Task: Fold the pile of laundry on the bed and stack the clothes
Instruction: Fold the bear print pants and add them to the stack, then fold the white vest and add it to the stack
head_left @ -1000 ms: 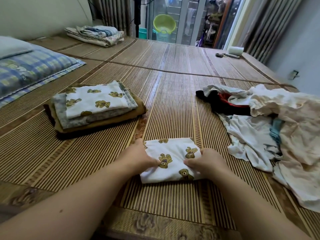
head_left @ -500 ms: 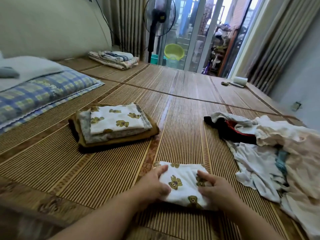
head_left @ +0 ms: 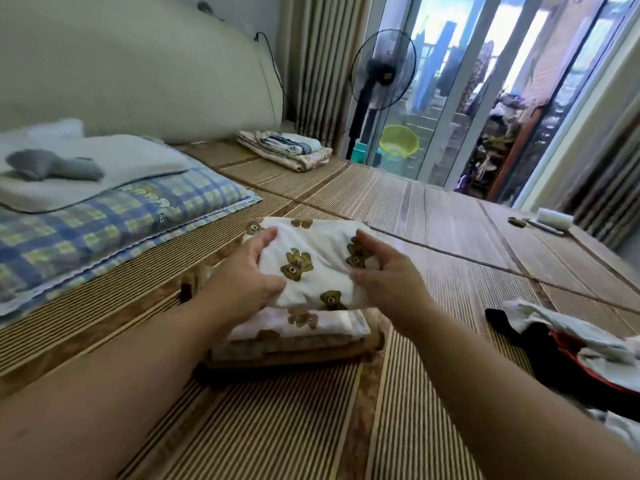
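Holding the folded bear-print cloth (head_left: 311,271) in both grips, directly over the stack of folded clothes (head_left: 298,344) at scene centre; can't tell whether its underside touches the stack's top piece. Left grip (head_left: 242,282) is wrapped round the cloth's left edge, thumb and fingers on the fabric. Right grip (head_left: 388,282) is pinching the right edge, with the fabric bunched under its fingers. Stack makeup: matching bear-print piece on top, pale layers under it, brown piece at the bottom. Stack sits on the striped woven mat (head_left: 450,244) covering the bed. Unfolded laundry pile (head_left: 585,351) lies near right, a mix of white, black and red fabric, well apart from the stack. Left of the stack is a blue-yellow plaid pillow (head_left: 104,233) with a white pad (head_left: 114,168) on it and a blurred grey item (head_left: 52,166) on top of that. Far side: folded blankets (head_left: 284,150) by the curtain, a standing fan (head_left: 381,74) just right of them, a green basin (head_left: 398,142) past the glass door. Far right on the mat is a white roll (head_left: 554,218).
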Demonstrator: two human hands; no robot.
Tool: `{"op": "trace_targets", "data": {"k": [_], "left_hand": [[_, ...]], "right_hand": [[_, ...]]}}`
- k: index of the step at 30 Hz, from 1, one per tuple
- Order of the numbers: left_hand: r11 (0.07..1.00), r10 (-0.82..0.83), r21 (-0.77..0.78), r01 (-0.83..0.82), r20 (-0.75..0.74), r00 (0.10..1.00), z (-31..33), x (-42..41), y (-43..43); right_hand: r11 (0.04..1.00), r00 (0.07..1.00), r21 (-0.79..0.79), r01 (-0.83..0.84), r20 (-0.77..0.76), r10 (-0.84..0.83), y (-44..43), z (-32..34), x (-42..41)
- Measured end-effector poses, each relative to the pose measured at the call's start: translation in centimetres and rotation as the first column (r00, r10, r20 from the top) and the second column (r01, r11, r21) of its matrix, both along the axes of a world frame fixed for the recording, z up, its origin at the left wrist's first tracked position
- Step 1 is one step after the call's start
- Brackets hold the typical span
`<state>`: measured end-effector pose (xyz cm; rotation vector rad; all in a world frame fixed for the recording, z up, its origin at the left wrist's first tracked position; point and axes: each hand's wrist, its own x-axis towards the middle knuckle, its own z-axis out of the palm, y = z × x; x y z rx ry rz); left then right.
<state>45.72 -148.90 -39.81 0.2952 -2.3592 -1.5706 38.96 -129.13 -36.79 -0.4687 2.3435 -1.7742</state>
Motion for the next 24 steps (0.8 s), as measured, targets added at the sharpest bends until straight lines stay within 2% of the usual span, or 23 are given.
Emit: {"op": "trace_targets", "data": {"k": [2,3,5,8,11,14,17,19,21,24], "left_hand": [[0.976,0.016,-0.218,0.016,0.147,0.989,-1.1,-1.4,-2.5],[0.949,0.045,-0.313,0.033,0.239,0.97,-2.3,-2.1,-3.5],[0.905,0.163,-0.425,0.011,0.371,0.914,-4.7,-3.5,-4.5],[0.821,0.28,-0.57,-0.036,0.347,0.895,-6.8,-4.9,-4.0],[0.751,0.251,-0.658,0.054,0.362,0.898,-7.6,-5.2,-3.1],[0.757,0.252,-0.642,0.12,0.456,0.853,-8.1,-4.2,-2.8],[0.747,0.257,-0.651,0.137,0.473,0.842,-7.1,-2.8,-1.7],[0.72,0.195,-0.677,0.155,0.412,0.89,-5.8,-1.2,0.0],[0.711,0.053,-0.67,0.213,0.354,0.934,-4.4,0.8,3.0],[0.645,-0.091,-0.691,0.326,0.354,0.931,-3.4,3.9,8.6]], "right_hand": [[0.99,1.0,0.14,0.011,-0.012,-0.009,-2.7,-2.2,-2.6],[0.964,0.999,0.263,0.03,-0.04,-0.021,-3.9,-3.8,-3.8],[0.845,0.991,0.53,0.069,-0.13,0.001,-5.4,-6.7,-5.5],[0.689,0.971,0.72,0.085,-0.215,0.105,-5.9,-8.4,-6.7],[0.601,0.983,0.799,0.018,-0.123,0.134,-5.3,-9.2,-7.8],[0.548,0.991,0.836,-0.031,-0.043,0.123,-4.1,-9.8,-7.4],[0.537,0.971,0.837,0.11,-0.206,0.124,-2.2,-9.1,-4.8],[0.529,0.927,0.818,0.224,-0.346,0.143,-0.1,-8.1,-1.9],[0.532,0.909,0.807,0.256,-0.389,0.153,2.9,-7.0,1.1],[0.525,0.907,0.799,0.293,-0.406,0.111,7.9,-5.3,5.9]]}}
